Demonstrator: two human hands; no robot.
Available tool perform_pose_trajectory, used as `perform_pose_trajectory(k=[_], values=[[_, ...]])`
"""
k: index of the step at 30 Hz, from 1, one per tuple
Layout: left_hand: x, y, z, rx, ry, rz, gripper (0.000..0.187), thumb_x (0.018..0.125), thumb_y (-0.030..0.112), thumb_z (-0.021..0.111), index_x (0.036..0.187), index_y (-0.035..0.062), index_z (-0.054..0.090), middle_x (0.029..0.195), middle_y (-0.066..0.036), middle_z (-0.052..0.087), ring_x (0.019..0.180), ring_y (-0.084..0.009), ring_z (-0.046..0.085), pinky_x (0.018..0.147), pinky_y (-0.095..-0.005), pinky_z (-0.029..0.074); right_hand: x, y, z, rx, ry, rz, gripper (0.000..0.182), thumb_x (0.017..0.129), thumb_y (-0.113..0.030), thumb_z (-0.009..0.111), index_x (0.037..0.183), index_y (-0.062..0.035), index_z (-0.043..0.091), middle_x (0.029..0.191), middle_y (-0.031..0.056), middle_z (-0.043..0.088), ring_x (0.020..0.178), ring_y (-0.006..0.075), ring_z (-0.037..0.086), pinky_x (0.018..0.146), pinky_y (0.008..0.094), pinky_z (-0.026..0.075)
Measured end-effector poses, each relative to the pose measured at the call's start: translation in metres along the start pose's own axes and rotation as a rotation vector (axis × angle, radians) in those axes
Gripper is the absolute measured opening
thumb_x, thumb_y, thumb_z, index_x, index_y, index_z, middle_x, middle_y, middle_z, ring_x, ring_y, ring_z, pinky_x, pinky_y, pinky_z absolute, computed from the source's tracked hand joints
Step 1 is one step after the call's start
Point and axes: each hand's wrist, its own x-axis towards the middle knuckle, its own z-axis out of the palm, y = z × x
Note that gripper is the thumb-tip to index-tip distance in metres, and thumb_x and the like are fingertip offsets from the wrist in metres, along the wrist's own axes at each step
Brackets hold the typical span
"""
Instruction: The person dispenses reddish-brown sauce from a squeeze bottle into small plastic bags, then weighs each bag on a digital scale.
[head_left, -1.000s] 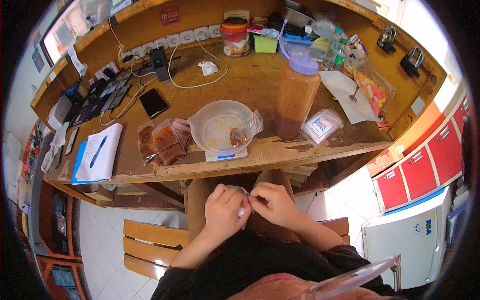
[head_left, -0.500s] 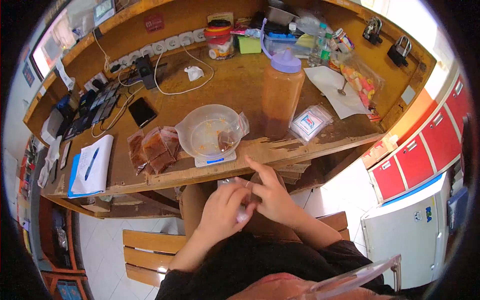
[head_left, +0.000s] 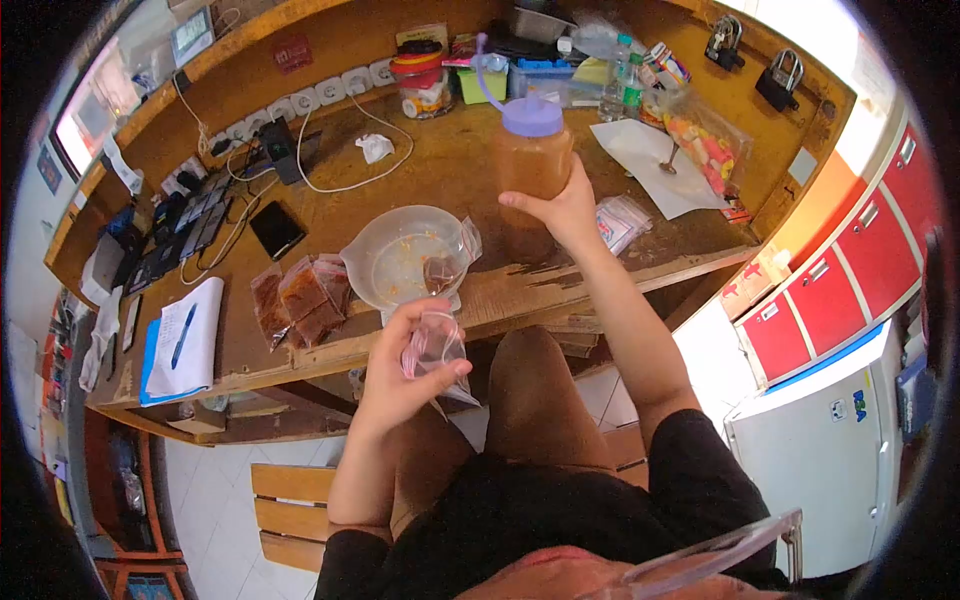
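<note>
My left hand (head_left: pixel 400 365) holds a small clear zip bag (head_left: pixel 436 345), its mouth spread open, in front of the table edge. My right hand (head_left: pixel 560 205) is wrapped round a large squeeze bottle (head_left: pixel 528 165) of orange-brown sauce with a lilac cap, which stands upright. Left of the bottle is a translucent plastic bowl (head_left: pixel 385 262) with orange smears and a small brown-filled packet in it. The bowl rests on a small scale, partly hidden by my left hand. Several filled sauce bags (head_left: pixel 305 298) lie left of the bowl.
A stack of empty zip bags (head_left: pixel 622 222) lies right of the bottle. A notebook (head_left: pixel 190 335) with a pen, a black phone (head_left: pixel 277 230) and white cables are on the left. White paper (head_left: pixel 655 165) with a spoon and a bag of sweets (head_left: pixel 710 150) lie at right.
My hands have parted from working together on the bag. The left now holds it opened, while the right has reached forward and taken hold of the sauce bottle.
</note>
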Motion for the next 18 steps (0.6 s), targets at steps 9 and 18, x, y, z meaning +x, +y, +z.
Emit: perform_pose_trajectory(k=[9, 18], values=[[0.023, 0.005, -0.023, -0.319, -0.232, 0.026, 0.083, 0.074, 0.006, 0.075, 0.137, 0.0081, 0.021, 0.094, -0.01, 0.058, 0.083, -0.0161, 0.056, 0.073, -0.0281, 0.046, -0.011, -0.068, -0.018, -0.678, -0.144, -1.117, 0.051, 0.07, -0.019, 0.068, 0.117, -0.0073, 0.053, 0.115, 0.0088, 0.056, 0.107, 0.0269, 0.053, 0.095, 0.0449, 0.041], [0.028, 0.002, -0.014, -0.49, -0.212, -0.026, 0.093, 0.066, 0.016, 0.078, 0.139, 0.0103, 0.02, 0.11, -0.014, 0.057, 0.086, -0.0197, 0.055, 0.075, -0.0313, 0.044, 0.011, -0.128, -0.032, -0.864, -0.24, -1.546, 0.024, 0.074, -0.013, 0.06, 0.097, -0.0109, 0.059, 0.1, 0.0008, 0.06, 0.099, 0.0165, 0.056, 0.096, 0.0407, 0.044]])
